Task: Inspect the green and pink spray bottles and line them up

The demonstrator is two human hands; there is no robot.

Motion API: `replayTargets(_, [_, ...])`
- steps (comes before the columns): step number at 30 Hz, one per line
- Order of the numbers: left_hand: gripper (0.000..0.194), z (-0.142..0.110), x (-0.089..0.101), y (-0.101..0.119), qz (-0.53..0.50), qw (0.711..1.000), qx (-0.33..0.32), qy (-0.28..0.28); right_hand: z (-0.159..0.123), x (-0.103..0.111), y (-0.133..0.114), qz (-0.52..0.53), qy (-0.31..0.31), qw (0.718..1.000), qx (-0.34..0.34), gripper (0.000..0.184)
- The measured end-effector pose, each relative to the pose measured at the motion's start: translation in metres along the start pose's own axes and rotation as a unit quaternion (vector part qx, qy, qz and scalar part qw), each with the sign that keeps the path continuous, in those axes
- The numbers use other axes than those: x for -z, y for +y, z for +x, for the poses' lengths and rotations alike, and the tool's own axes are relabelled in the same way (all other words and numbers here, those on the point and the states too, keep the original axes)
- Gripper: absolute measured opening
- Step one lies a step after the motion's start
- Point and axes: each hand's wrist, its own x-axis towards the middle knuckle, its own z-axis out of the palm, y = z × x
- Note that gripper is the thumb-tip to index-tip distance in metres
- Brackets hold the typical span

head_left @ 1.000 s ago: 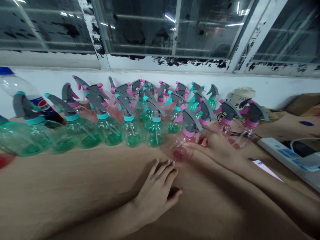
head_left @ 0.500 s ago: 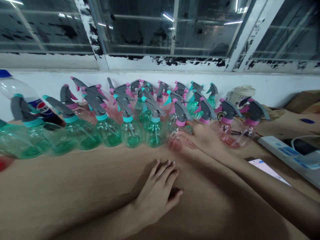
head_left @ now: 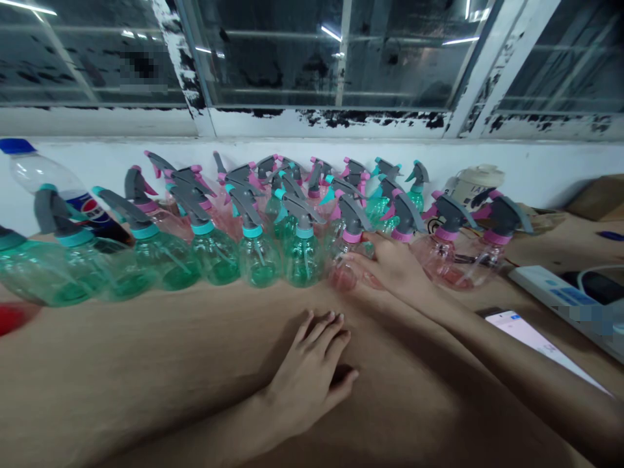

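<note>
My right hand [head_left: 392,263] is at the front row, closed on a pink spray bottle [head_left: 344,276] with a grey trigger head and pink collar. The thumb lies across the bottle's right side; the other fingers are partly hidden. Close behind that hand stands another pink-collared spray bottle [head_left: 403,211], its body mostly covered. My left hand [head_left: 307,374] lies flat on the wooden table [head_left: 146,364], fingers stretched forward, holding nothing. Nearest beyond its fingertips is a green spray bottle [head_left: 303,260] with a turquoise collar.
Several green and pink spray bottles stand in rows along the wall. A Pepsi bottle [head_left: 92,208] leans at the left, near a red object [head_left: 14,318]. To the right are a phone [head_left: 531,338], a white power strip [head_left: 550,292], a whitish container [head_left: 475,185] and a cardboard piece [head_left: 599,195].
The view has shifted slightly, so the bottles at the left and the phone at the right appear a little further right. Both hands keep nearly the same pose.
</note>
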Motion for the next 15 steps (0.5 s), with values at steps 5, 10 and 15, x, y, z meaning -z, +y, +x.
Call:
replayTargets(5, [0.041,-0.001,0.000,0.000,0.005,1.000,-0.002,0.002,-0.003,-0.006,0.009,0.044,0.010,0.999,0.020,0.043])
replayTargets(10, [0.042,0.001,0.002,0.000,-0.001,1.000,0.007,0.001,-0.008,-0.009,0.008,0.056,0.013,0.998,0.003,0.048])
replayTargets(15, [0.043,0.002,0.003,0.001,0.007,1.000,0.008,-0.012,-0.022,0.000,0.004,0.081,0.004,0.996,-0.030,0.060])
